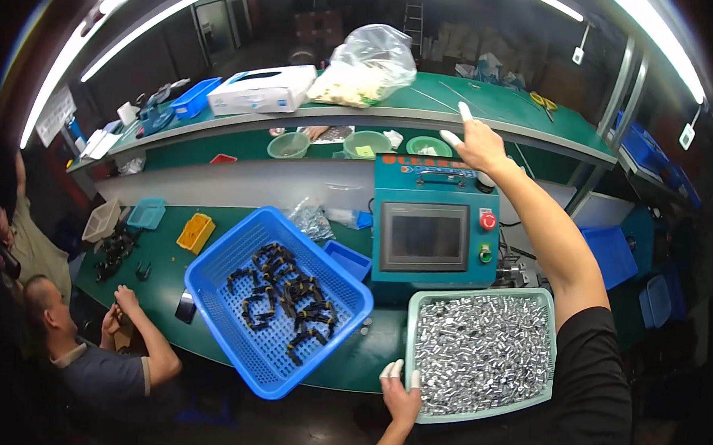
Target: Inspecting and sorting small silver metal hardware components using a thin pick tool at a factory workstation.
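And here's the teal machine, flat dark screen up front, one red knob and one green knob on its face! Right in front of it, the pale green tray, heaped with shiny little metal cylinders, far too many to count! The left grip is down at that tray's rim, white-capped fingertips up; whether it's clamped on the plastic, I cannot tell. Above the machine, the right grip is unfolded, holding nothing, index finger stretched out! Left of the machine, one big blue basket, perforated plastic, with a tangle of black, yellow-banded curved parts, overlapping too much for a count! Between basket and machine, one small blue tray; farther left on the bench, one yellow box! Behind the machine and leftward, three round green bowls; above those, on the shelf, one white carton and one clear, crinkled bag, pale yellow stuff inside
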Available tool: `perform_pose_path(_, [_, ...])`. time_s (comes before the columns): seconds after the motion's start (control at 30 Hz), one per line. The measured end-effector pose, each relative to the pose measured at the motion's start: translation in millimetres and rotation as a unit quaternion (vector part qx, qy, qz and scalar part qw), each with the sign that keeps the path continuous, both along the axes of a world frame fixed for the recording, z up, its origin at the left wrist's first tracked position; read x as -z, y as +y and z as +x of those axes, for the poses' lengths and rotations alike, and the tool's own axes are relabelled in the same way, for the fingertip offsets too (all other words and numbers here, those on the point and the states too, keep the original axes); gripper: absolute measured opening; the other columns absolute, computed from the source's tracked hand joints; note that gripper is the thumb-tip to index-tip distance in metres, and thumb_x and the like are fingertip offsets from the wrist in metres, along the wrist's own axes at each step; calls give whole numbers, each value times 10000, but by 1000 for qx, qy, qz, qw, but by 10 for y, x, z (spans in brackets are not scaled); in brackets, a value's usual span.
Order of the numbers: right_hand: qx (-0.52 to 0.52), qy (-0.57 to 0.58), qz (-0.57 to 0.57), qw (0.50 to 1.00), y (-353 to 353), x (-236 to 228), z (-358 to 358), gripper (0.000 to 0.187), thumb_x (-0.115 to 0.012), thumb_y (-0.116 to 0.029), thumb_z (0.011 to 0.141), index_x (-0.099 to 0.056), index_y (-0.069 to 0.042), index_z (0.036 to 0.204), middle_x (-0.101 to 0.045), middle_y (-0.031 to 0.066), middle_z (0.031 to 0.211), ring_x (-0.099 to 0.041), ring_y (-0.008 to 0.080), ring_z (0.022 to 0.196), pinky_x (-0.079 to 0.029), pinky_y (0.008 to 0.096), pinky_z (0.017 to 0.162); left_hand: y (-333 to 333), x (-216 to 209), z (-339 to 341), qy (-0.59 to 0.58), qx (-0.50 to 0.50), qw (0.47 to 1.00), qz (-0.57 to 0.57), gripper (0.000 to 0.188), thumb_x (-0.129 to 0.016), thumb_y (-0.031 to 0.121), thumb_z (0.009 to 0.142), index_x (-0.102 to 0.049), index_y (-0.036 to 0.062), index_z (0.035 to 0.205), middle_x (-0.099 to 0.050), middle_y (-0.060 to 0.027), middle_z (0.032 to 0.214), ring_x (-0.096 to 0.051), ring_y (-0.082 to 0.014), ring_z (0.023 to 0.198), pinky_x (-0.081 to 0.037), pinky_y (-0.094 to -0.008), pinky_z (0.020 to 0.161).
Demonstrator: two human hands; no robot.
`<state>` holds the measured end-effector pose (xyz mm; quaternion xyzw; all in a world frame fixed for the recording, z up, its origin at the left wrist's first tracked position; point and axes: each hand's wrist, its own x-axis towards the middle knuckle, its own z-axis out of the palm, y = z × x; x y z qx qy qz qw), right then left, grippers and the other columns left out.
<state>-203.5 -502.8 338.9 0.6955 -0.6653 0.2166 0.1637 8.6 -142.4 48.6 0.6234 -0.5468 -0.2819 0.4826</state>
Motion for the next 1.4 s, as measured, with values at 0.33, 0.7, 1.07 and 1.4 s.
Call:
perform_pose_path(0.33, [101,22,12,995,-7,-242,215,632,-555,-386,859,-359,-52,1359,-587,245,1030,-586,404,957,-475,485,809,53,-75,585,-64,216,961,159,469,-602,362,849,-558,92,1230,-563,-187,1104,-532,-354,1038,-432,-425,893])
perform_pose_path(0.7, [-35,3,-118,992,-543,-36,106,441,-467,-69,831,-472,-31,1270,-497,214,1238,-525,383,1084,-452,436,891,203,-242,1041,-32,223,930,291,335,-590,317,857,-624,90,1101,-649,-128,1013,-617,-312,935,-490,-399,802])
perform_pose_path(1.07, [-54,-84,-89,991,-424,-20,246,622,-555,-27,790,-374,-123,1378,-390,181,1384,-471,391,1176,-429,420,942,-276,-600,609,-186,357,865,301,214,-610,225,802,-636,21,862,-621,-178,900,-599,-356,901,-471,-449,789])
perform_pose_path(1.4, [-55,-36,-123,990,-507,14,248,620,-553,5,758,-425,-145,1345,-408,149,1379,-575,335,1028,-471,392,870,-376,-793,951,-143,419,844,301,223,-624,230,801,-642,43,921,-619,-167,924,-589,-338,949,-460,-430,832])
